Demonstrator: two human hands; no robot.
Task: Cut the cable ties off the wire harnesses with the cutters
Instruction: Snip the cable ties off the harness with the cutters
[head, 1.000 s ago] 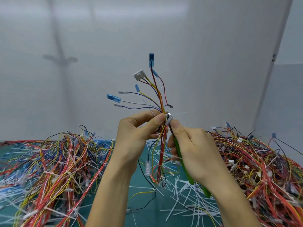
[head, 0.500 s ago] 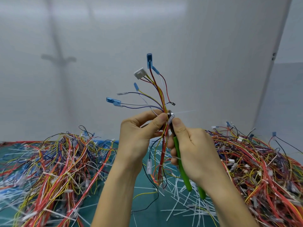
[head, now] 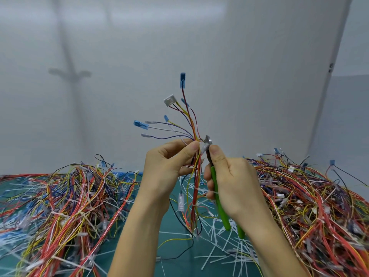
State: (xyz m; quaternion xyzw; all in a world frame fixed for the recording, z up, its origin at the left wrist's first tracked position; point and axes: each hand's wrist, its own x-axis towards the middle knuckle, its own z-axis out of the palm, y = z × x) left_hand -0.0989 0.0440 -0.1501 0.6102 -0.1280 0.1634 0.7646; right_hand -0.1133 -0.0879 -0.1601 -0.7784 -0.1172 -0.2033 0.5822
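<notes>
The left hand [head: 167, 166] pinches a harness [head: 196, 176] upright above the green mat [head: 173, 246], between two wire heaps. Its red, yellow, purple and black wires fan out above the grip, ending in blue sleeves and a white plug [head: 169, 100]; below, they hang in one loose bunch. The right hand [head: 233, 186] grips green-handled cutters [head: 218, 196], whose metal tip meets a white tie [head: 204, 148] on the bundle.
</notes>
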